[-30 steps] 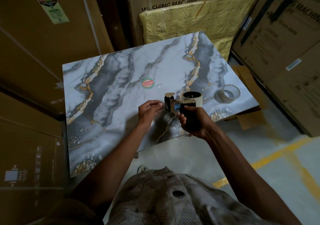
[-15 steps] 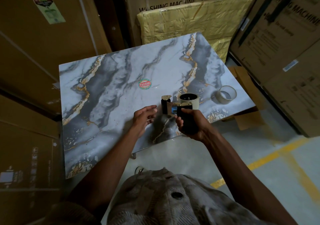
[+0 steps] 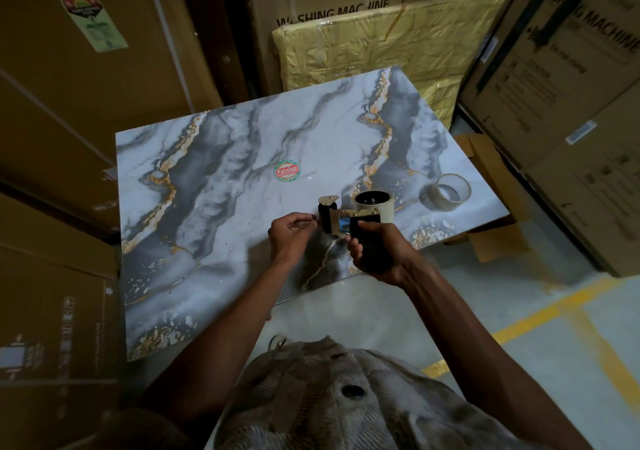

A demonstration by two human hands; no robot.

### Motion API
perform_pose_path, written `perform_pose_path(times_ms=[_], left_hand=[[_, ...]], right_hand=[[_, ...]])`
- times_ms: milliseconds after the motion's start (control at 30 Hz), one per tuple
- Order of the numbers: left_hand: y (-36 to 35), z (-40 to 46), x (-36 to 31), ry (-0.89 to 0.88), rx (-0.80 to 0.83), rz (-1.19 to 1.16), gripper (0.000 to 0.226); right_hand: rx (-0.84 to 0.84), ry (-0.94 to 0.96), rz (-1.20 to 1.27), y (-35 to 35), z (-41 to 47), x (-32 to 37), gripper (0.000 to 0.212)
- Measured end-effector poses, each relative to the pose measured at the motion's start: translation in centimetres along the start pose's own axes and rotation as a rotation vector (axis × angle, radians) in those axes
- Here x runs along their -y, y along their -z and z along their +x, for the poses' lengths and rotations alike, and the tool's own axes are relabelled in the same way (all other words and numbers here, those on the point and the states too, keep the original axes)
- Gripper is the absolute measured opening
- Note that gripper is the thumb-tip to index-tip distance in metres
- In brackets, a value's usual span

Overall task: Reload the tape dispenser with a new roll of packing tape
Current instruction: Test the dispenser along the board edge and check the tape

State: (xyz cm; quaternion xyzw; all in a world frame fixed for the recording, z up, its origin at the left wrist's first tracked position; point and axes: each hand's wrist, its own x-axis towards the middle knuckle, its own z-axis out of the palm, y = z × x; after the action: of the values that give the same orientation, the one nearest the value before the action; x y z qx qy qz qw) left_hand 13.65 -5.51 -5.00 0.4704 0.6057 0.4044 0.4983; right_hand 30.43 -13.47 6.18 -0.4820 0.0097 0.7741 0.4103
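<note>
The right hand is curled round the black handle of the one tape dispenser, held above the near edge of the glossy marbled worktop. The left hand, fingers bent, pinches at the dispenser's front end; what it pinches is unclear. One translucent tape roll lies flat farther right on the worktop.

A round sticker sits on the marble-patterned tabletop, ringed by cardboard boxes.
</note>
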Motion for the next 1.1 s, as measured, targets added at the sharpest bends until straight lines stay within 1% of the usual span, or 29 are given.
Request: perform_pose_path(times_ms=[100,233,367,533,667,733,767,833,900,967,1033,1100], left_hand=[[-0.3,-0.1,-0.1,-0.084,0.000,0.076,0.016],[-0.5,0.0,-0.1,-0.146,0.003,0.134,0.017],[-0.7,-0.2,0.1,-0.247,-0.045,0.240,0.015],[-0.7,-0.3,0.4,-0.314,0.057,0.272,0.018],[-0.7,0.0,0.4,-0.238,0.208,0.241,0.038],[-0.6,0.1,-0.1,-0.106,0.250,0.064,0.047],[-0.5,0.2,-0.5,0.010,0.244,-0.084,0.046],[-0.2,0.7,-1.1,0.201,0.223,-0.326,0.039],[0.5,1.3,-1.2,0.300,0.215,-0.430,0.031],[1.2,1.7,-0.9,0.324,0.245,-0.460,0.021],[1.7,1.7,-0.6,0.299,0.284,-0.432,0.014],[2.1,1.6,-0.4,0.273,0.287,-0.406,0.018]], right_hand=[[0.000,0.007,-0.013,0.0,0.1,0.0,0.025],[0.002,0.007,-0.026,0.0,0.2,0.3,0.026],[-0.005,0.008,-0.029,-0.5,0.2,0.1,0.026],[-0.009,-0.001,0.004,-0.7,0.5,0.0,0.025],[-0.004,0.024,0.032,-0.6,0.8,0.4,0.025],[0.009,0.020,0.015,-0.4,0.8,0.8,0.027],[0.018,0.016,0.007,-0.3,0.7,1.0,0.029],[0.023,0.005,-0.005,-0.2,0.7,1.2,0.030],[0.024,-0.008,-0.002,-0.4,0.8,1.2,0.030],[0.023,-0.015,0.012,-0.6,1.0,1.1,0.030],[0.013,-0.020,0.034,-0.9,1.2,0.9,0.028],[0.005,-0.022,0.041,-1.1,1.5,0.9,0.028]])
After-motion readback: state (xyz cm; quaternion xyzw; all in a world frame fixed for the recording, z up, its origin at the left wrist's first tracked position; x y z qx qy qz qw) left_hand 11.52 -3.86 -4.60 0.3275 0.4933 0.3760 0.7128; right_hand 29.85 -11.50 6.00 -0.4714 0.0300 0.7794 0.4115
